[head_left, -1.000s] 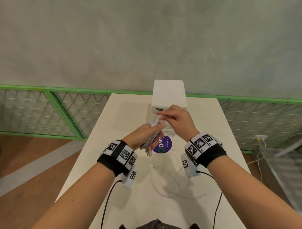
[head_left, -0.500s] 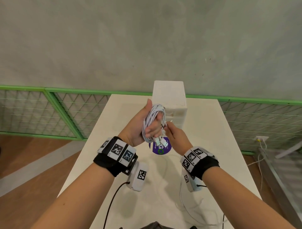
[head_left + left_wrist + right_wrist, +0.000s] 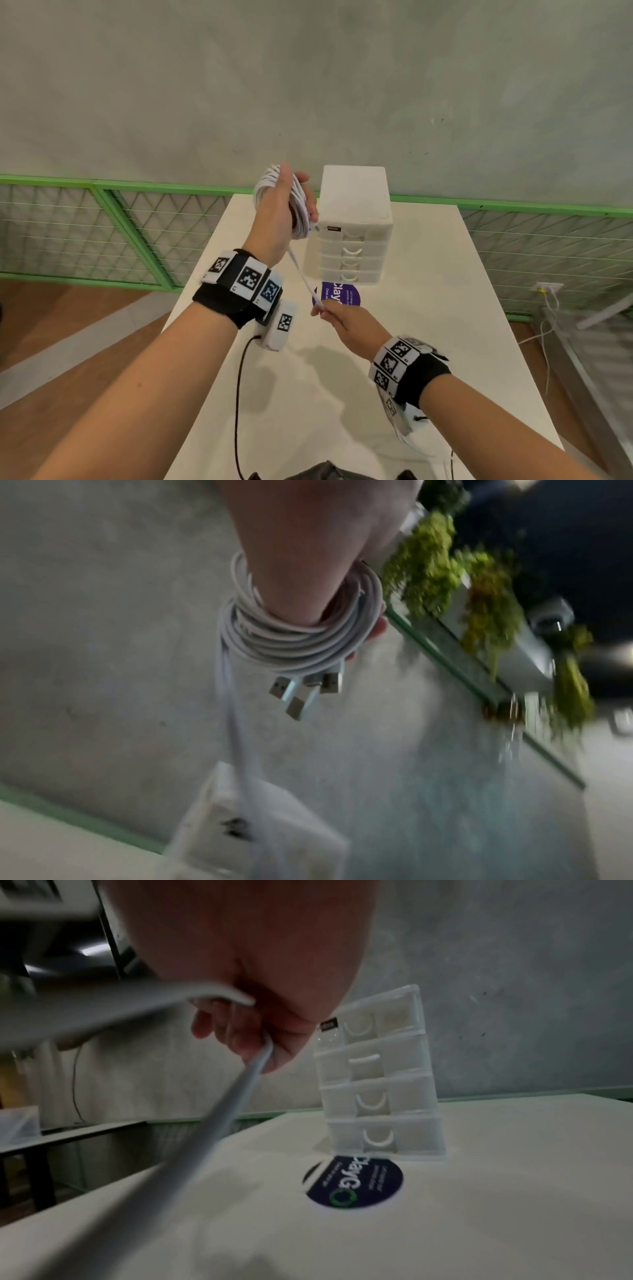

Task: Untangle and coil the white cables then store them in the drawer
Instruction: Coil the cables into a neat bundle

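Observation:
The white cables [image 3: 298, 213] are wound in a coil round my left hand [image 3: 279, 209], which holds them raised above the table's far left, beside the drawer unit. In the left wrist view the coil [image 3: 294, 642] rings the fingers and several USB plugs [image 3: 304, 693] hang from it. A taut run of cable [image 3: 303, 274] slants down to my right hand [image 3: 334, 313], which pinches it low over the table. The right wrist view shows the fingers [image 3: 253, 1042] closed on the strand [image 3: 215, 1131]. The white drawer unit [image 3: 352, 226] stands at the table's far end, its drawers closed.
A round purple sticker [image 3: 342, 293] lies on the white table [image 3: 428, 308] in front of the drawer unit. A green mesh railing [image 3: 130, 222] runs behind the table below a grey wall. Black leads [image 3: 238, 394] hang from my wrist cameras.
My left hand has risen up and to the left with the coil. My right hand has drawn back and down, pulling the cable tail taut. The loose loops have left the table.

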`<state>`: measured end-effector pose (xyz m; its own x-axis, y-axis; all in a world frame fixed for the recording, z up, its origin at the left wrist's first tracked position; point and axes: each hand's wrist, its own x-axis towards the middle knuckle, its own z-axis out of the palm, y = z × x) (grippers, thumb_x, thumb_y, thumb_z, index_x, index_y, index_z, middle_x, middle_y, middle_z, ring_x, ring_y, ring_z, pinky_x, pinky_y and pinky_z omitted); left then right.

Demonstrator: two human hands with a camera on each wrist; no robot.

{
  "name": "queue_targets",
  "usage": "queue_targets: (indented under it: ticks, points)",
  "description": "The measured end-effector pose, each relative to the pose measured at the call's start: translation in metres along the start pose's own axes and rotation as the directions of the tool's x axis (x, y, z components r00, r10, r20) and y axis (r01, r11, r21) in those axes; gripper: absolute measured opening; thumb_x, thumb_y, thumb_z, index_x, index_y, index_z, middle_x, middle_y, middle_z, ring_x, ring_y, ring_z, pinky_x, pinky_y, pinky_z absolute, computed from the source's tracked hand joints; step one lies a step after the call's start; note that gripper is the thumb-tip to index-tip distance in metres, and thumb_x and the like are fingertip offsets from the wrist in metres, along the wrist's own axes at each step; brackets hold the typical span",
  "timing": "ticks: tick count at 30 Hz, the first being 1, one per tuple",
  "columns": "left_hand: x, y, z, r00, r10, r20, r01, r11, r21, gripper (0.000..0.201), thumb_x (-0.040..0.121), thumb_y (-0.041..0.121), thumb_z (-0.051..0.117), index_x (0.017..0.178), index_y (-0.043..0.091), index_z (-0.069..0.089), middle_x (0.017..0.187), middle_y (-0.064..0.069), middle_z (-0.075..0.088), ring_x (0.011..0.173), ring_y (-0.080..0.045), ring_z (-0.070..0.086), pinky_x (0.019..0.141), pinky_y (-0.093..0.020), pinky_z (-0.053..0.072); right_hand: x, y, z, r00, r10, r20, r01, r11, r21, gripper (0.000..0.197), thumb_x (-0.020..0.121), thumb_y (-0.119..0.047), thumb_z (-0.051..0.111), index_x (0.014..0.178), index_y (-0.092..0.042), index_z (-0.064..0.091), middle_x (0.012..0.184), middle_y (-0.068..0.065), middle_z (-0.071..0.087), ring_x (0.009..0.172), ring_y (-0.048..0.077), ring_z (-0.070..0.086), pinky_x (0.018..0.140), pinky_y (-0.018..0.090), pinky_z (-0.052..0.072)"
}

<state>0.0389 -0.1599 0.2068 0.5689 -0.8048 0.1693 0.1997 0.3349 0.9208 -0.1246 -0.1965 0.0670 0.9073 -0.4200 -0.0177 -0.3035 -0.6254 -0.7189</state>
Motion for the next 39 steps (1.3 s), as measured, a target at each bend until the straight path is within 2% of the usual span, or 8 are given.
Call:
queue_targets:
  ticks: [3,7,12,19,24,28,35,39]
  points:
    - [0.001,-0.017,-0.018,0.994,0.079,0.072,-0.104,0.869,0.484,0.048,0.102,0.032,0.031,0.081,-0.005,0.053,0.053,-0.016,0.053,0.044,-0.017,0.046,0.051,-0.026,0.039,0.001,-0.015,-0.013,0.996,-0.086,-0.037,0.085,0.996,-0.034,0.025,0.098,-0.026,0.036,0.108,-0.022,0.058,0.105,-0.007,0.066,0.085,0.001,0.051,0.075,0.018,0.039]
    - [-0.01,-0.032,-0.029,0.967,-0.176,0.183,-0.035,0.619,0.784,0.072,0.094,0.053,0.034,0.082,-0.014,0.058,0.054,-0.019,0.054,0.037,-0.012,0.044,0.048,-0.02,0.037,0.005,-0.033,-0.035,0.96,-0.209,-0.189,0.207,0.978,-0.03,0.033,0.092,-0.033,0.034,0.103,-0.018,0.061,0.092,-0.003,0.067,0.078,0.006,0.051,0.069,0.016,0.039]
    - [-0.027,-0.033,-0.027,0.794,-0.553,0.252,0.178,0.608,0.773,0.068,0.091,0.063,0.028,0.074,0.004,0.057,0.047,-0.011,0.047,0.035,-0.019,0.04,0.038,-0.02,0.036,0.017,-0.037,-0.064,0.947,-0.189,-0.26,0.176,0.982,-0.072,0.024,0.094,-0.031,0.041,0.096,-0.012,0.057,0.084,-0.002,0.065,0.073,0.019,0.056,0.07,0.033,0.045]
    - [-0.039,-0.026,-0.026,0.633,-0.735,0.243,0.225,0.475,0.851,0.024,0.092,0.016,0.053,0.07,0.007,0.047,0.039,-0.001,0.034,0.032,-0.013,0.029,0.036,-0.017,0.027,0.022,-0.037,-0.074,0.991,-0.13,-0.023,0.122,0.968,-0.219,0.018,0.093,-0.01,0.048,0.109,-0.013,0.056,0.106,0.002,0.064,0.088,0.012,0.054,0.076,0.026,0.044]
    - [-0.036,-0.01,-0.033,0.717,-0.67,0.194,0.285,0.535,0.795,0.033,0.096,0.023,0.044,0.068,0.008,0.049,0.037,0.0,0.032,0.032,-0.013,0.024,0.037,-0.016,0.022,0.021,-0.012,-0.074,0.999,0.035,-0.018,-0.037,0.982,-0.183,0.012,0.097,-0.019,0.04,0.107,-0.02,0.048,0.089,0.002,0.062,0.074,0.019,0.054,0.074,0.041,0.05]
    - [-0.031,-0.004,-0.039,0.764,-0.623,0.169,0.389,0.653,0.65,0.038,0.097,0.031,0.041,0.066,0.009,0.049,0.034,0.001,0.032,0.028,-0.012,0.023,0.036,-0.017,0.023,0.023,-0.013,-0.065,0.999,0.031,0.013,-0.029,0.987,-0.156,0.019,0.098,-0.016,0.034,0.106,-0.019,0.051,0.085,-0.003,0.058,0.075,0.019,0.054,0.069,0.034,0.043]
    - [-0.047,-0.016,-0.023,0.493,-0.723,0.483,0.505,0.69,0.518,0.046,0.095,0.04,0.031,0.07,0.007,0.051,0.032,0.003,0.034,0.025,-0.009,0.024,0.033,-0.014,0.026,0.041,-0.011,-0.074,0.964,-0.088,-0.253,0.056,0.99,-0.13,0.02,0.093,-0.001,0.04,0.102,-0.005,0.058,0.091,0.01,0.058,0.081,0.027,0.052,0.073,0.037,0.041]
    - [-0.042,-0.01,-0.009,0.681,-0.515,0.52,0.477,0.851,0.219,0.053,0.095,0.044,0.028,0.064,0.011,0.056,0.034,0.003,0.035,0.025,-0.012,0.031,0.038,-0.017,0.037,0.04,-0.005,-0.064,0.984,-0.034,-0.177,0.022,0.997,-0.069,0.018,0.096,-0.011,0.037,0.089,-0.019,0.052,0.078,0.007,0.058,0.069,0.024,0.051,0.068,0.039,0.044]
